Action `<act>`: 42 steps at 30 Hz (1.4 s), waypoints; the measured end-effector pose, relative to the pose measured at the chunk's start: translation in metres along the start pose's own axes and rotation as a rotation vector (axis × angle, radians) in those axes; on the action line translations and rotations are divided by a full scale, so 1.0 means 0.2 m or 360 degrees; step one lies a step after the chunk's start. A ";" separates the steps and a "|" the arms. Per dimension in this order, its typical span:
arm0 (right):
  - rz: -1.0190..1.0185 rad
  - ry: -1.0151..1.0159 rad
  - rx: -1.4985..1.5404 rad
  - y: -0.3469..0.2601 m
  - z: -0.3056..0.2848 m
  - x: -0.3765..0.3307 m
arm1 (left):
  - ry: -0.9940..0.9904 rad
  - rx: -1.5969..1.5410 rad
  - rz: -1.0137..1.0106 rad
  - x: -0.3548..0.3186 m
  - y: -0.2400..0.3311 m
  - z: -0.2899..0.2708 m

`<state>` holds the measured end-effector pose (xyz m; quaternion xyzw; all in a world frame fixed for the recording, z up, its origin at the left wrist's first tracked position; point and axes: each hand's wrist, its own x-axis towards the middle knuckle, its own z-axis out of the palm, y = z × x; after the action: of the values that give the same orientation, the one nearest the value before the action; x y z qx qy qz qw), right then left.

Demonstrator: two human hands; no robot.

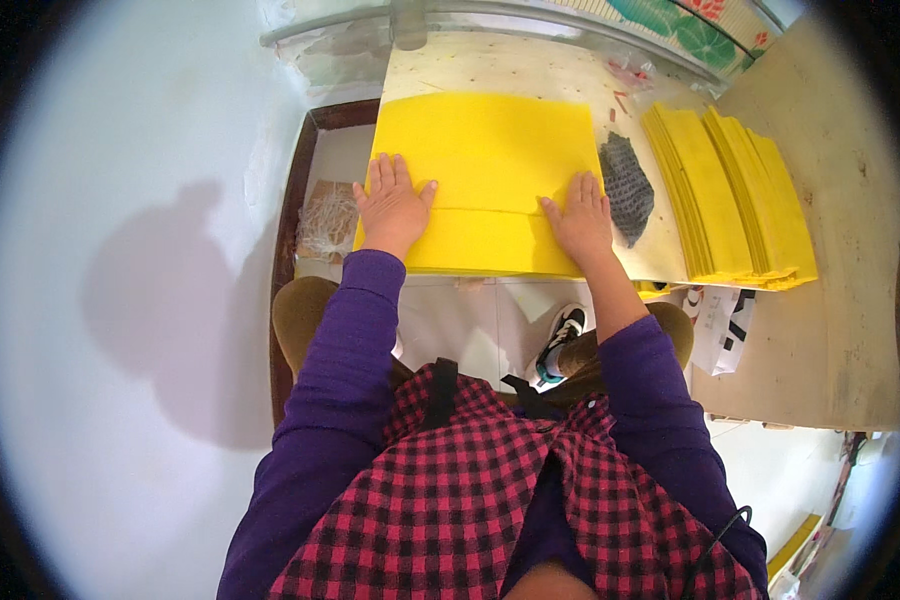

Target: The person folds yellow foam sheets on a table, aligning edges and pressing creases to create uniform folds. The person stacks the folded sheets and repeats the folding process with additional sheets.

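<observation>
A large yellow sheet (490, 150), like felt, lies flat on the pale wooden table in front of me. A straight edge or fold line crosses it near its front; I cannot tell which. My left hand (394, 208) rests palm down on the sheet's left side, thumb out and fingers stretched. On the right side my right hand (581, 222) presses flat in the same way, fingers extended. Neither hand holds anything. A dark grey knitted cloth (626, 190) lies just right of the sheet, close to my right hand.
Folded yellow sheets (730, 200) stand in stacks at the table's right, beside an upright wooden board (830, 260). Small red scraps (620, 100) lie on the tabletop (490, 65) toward the back. A white bag (718, 325) sits below, right. A wall (150, 150) rises at left.
</observation>
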<state>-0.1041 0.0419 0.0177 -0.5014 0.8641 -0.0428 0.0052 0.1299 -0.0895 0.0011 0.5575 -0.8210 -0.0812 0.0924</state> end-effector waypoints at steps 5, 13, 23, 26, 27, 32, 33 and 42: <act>-0.0299 0.0020 -0.0014 -0.25 -0.07 0.02 | 0.0041 0.0023 0.0012 -0.01 0.00 0.00; -0.0545 -0.0034 0.0340 -0.65 0.03 0.00 | 0.0032 -0.0022 0.0035 -0.02 -0.01 -0.01; 0.0100 -0.0102 0.0049 0.03 0.02 -0.01 | 0.0006 0.0010 0.0010 -0.01 -0.01 0.00; 0.0107 -0.0107 0.0055 0.04 0.03 -0.02 | -0.0022 -0.0019 0.0017 0.00 -0.03 -0.01; 0.0122 -0.0115 0.0064 0.04 0.02 -0.02 | -0.0050 -0.0037 0.0018 0.00 -0.04 -0.01; 0.0129 -0.0101 0.0069 0.07 0.01 -0.04 | -0.0188 -0.0116 -0.0045 0.00 -0.14 -0.06; 0.0122 -0.0108 0.0083 0.08 0.01 -0.04 | -0.0212 -0.0119 -0.0093 0.00 -0.17 -0.07; 0.0142 -0.0130 0.0085 0.07 0.01 -0.04 | 0.0220 -0.0818 -0.0090 -0.05 -0.48 -0.19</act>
<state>-0.1126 0.0563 0.0139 -0.4633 0.8833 -0.0451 0.0557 0.2296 -0.1171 0.0140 0.5426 -0.7493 -0.2514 0.2845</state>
